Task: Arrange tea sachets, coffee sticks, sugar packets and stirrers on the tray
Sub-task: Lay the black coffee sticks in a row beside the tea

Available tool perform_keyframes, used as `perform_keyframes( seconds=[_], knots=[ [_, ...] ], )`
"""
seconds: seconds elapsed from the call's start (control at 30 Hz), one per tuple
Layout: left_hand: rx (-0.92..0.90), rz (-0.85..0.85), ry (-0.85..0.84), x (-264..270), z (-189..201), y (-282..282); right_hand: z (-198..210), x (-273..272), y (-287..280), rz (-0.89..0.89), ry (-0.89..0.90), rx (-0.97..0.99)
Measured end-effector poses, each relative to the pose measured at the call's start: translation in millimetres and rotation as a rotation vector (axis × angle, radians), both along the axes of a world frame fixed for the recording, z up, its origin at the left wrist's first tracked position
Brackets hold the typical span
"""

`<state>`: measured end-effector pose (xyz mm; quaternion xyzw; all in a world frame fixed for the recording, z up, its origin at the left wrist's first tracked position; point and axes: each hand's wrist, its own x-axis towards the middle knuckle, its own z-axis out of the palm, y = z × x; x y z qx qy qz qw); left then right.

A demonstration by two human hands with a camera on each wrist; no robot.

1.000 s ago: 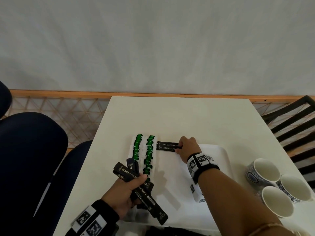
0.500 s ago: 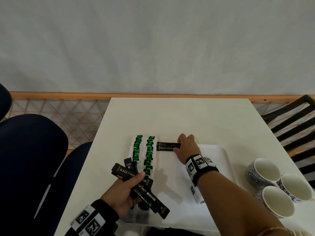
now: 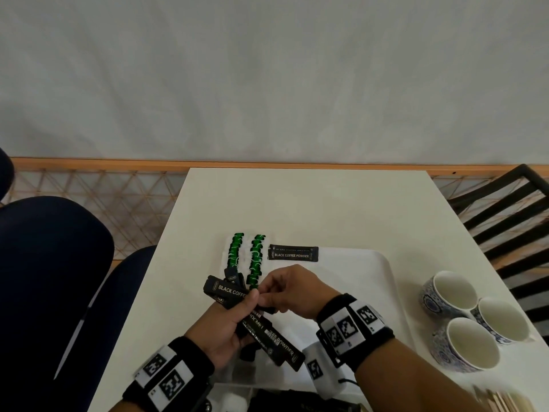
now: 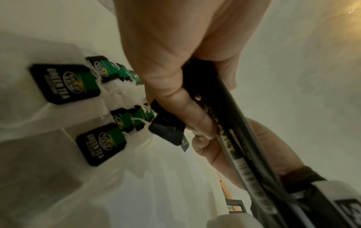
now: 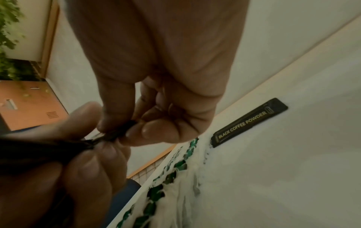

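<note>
Two rows of green tea sachets (image 3: 245, 257) lie along the left side of the white tray (image 3: 371, 263). Right of them, two black coffee sticks (image 3: 293, 253) lie side by side on the tray, also seen as one coffee stick (image 5: 250, 121) in the right wrist view. My left hand (image 3: 237, 319) grips a fanned bundle of coffee sticks (image 3: 228, 289) above the tray's near left part. My right hand (image 3: 267, 295) pinches the end of one stick of that bundle (image 5: 125, 128) between thumb and fingers. The tea sachets (image 4: 66, 83) sit just beyond the bundle (image 4: 234, 138).
Three blue-patterned cups (image 3: 463, 319) stand on the table right of the tray. A white packet (image 3: 318, 367) lies under my right wrist. Dark blue chair (image 3: 53, 278) at left, black slatted chair (image 3: 511, 221) at right. Blurred wooden sticks (image 3: 505, 399) show at the bottom right.
My right hand let go of the coffee stick laid beside the tea sachets, drew back toward me and now pinches a stick in the left hand's bundle.
</note>
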<state>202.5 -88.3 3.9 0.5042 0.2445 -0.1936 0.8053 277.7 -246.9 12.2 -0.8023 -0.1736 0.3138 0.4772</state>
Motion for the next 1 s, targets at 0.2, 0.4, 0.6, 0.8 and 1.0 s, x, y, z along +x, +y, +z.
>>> perform_keyframes(
  seconds=[0.2,0.4,0.6,0.8,1.0],
  knots=[
    [0.061,0.059,0.056,-4,-3,7,-10,24,-22,-0.113,-0.181,-0.238],
    [0.077,0.075,0.066,-6,-4,12,-32,56,-41,-0.272,-0.291,-0.559],
    [0.081,0.068,0.067,-6,-3,13,-44,71,-35,-0.269,-0.327,-0.641],
    [0.09,0.082,0.075,-8,-3,13,-53,73,-30,-0.298,-0.421,-0.653],
    [0.103,0.076,0.086,-8,-3,13,-55,73,-29,-0.28,-0.52,-0.68]
  ],
)
